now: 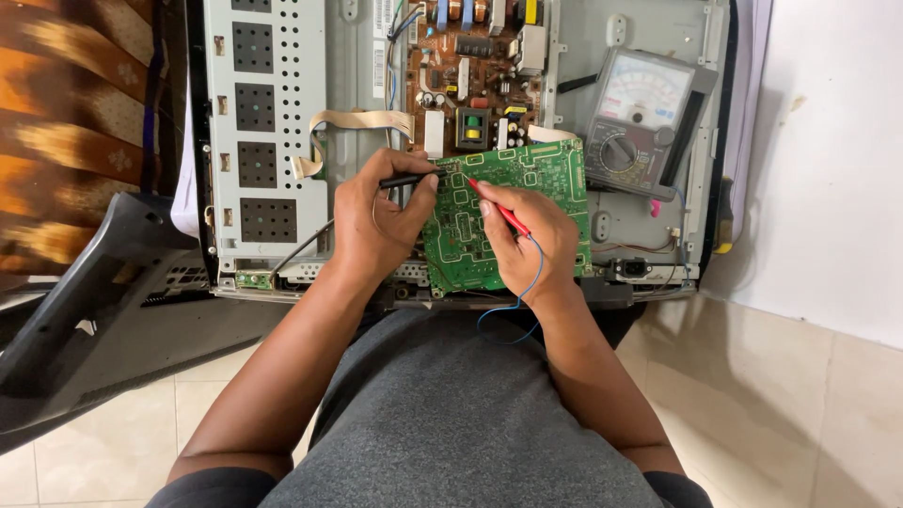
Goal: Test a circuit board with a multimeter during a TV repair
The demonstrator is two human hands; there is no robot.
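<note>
The green circuit board (508, 212) rests tilted on the open metal chassis (273, 141); it looks light, stiff and fragile, best held by its edges. The left hand (381, 221) pinches the black probe (414, 178) at the board's 10 o'clock corner, and the right hand (527, 235) grips the red probe (499, 209) near centre. The analog multimeter (640, 122) sits at 2 o'clock; the board's lower edge is hidden behind the hands, and both probe tips are hard to make out.

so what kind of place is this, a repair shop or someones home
Probably an informal electronics repair spot on a tiled floor, maybe at home. An opened flat-screen chassis, an analog multimeter, and a green circuit board being probed by both hands point to that.
</note>
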